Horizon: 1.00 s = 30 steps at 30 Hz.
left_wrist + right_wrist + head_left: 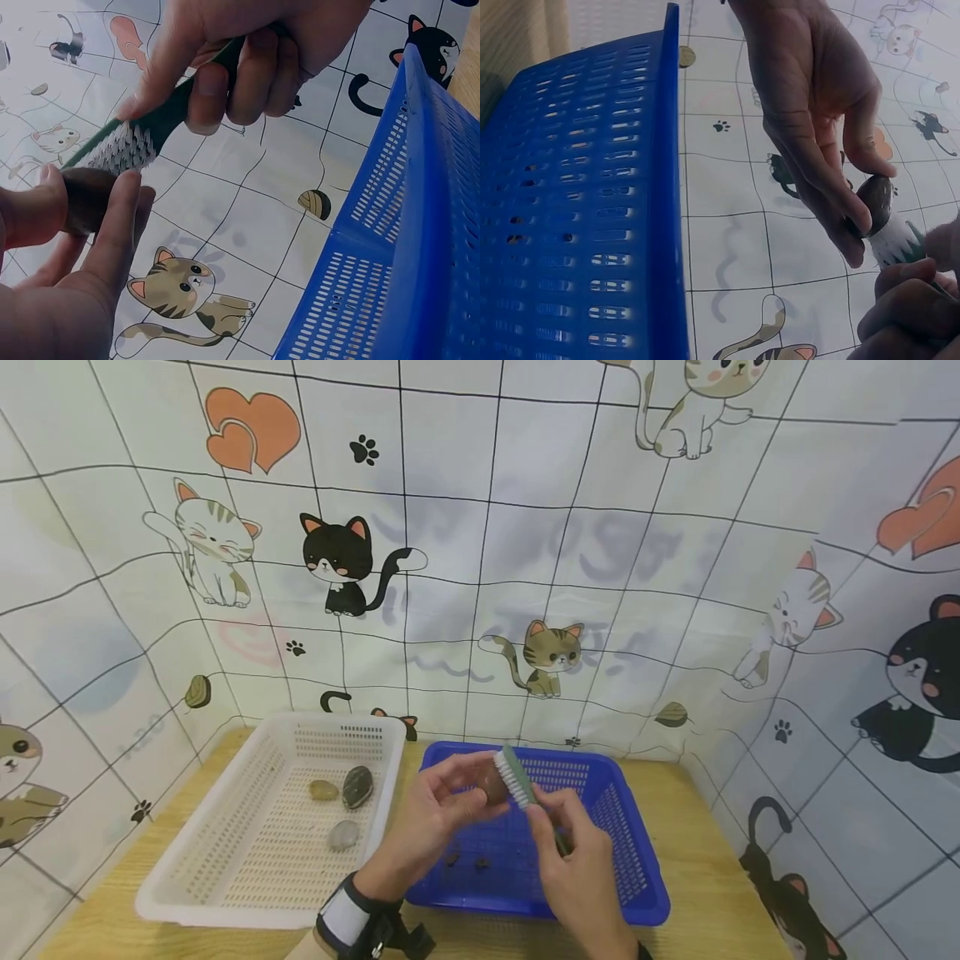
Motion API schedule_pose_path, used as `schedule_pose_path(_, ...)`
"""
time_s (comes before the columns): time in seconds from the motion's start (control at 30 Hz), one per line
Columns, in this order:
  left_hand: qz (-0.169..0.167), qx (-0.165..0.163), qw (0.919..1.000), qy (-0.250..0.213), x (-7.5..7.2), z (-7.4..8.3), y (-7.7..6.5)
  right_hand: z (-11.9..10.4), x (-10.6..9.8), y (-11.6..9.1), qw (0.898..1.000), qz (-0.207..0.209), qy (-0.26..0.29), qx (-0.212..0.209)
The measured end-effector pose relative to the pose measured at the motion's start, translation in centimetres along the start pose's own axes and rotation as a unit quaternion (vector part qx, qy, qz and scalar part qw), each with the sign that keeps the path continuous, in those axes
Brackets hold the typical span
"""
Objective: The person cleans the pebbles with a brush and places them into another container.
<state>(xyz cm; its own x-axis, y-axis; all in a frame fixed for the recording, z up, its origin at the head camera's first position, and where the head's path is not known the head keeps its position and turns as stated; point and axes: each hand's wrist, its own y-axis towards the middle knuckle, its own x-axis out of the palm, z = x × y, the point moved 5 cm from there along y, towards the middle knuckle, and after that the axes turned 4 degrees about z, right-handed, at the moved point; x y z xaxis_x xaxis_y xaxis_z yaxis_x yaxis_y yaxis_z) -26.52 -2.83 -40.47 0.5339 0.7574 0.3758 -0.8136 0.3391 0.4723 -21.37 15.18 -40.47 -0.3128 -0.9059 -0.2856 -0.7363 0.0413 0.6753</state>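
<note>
My left hand (442, 806) pinches a smooth reddish-brown stone (492, 783) between thumb and fingers, above the blue basket (637, 868). In my right hand (577, 860) is a green scrub brush (521, 777), its handle gripped in curled fingers. The white bristles (124, 150) touch the stone (86, 196) in the left wrist view. From the right wrist view, the dark-looking stone (876, 201) sits between the left thumb and fingers, with the bristles against its lower side.
A white basket (161, 881) stands at the left, holding a dark striped stone (357, 787), a yellowish stone (323, 790) and a pale grey stone (343, 835). Small dark bits (482, 862) lie in the blue basket. Both baskets stand on a wooden table (708, 860) before a cat-patterned backdrop (450, 552).
</note>
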Motion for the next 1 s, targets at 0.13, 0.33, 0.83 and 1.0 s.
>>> schedule_pose_path(0.13,0.028,-0.003,0.9996,0.004,-0.4,0.0,0.0,-0.5,0.1,-0.2,1.000,0.005,-0.001,-0.026)
schedule_pose_path(0.33,0.000,-0.034,0.9993,0.014,0.4,-0.7,-0.2,-2.1,-0.1,0.2,0.994,0.034,-0.015,-0.102)
schedule_pose_path(0.83,0.020,0.003,0.9996,-0.021,0.4,0.6,-0.4,-4.8,-0.4,0.4,0.994,0.034,0.001,-0.100)
schedule_pose_path(1.0,0.031,-0.017,0.9993,-0.007,0.1,0.4,-0.5,-4.9,-0.2,0.0,0.992,0.037,0.012,-0.120)
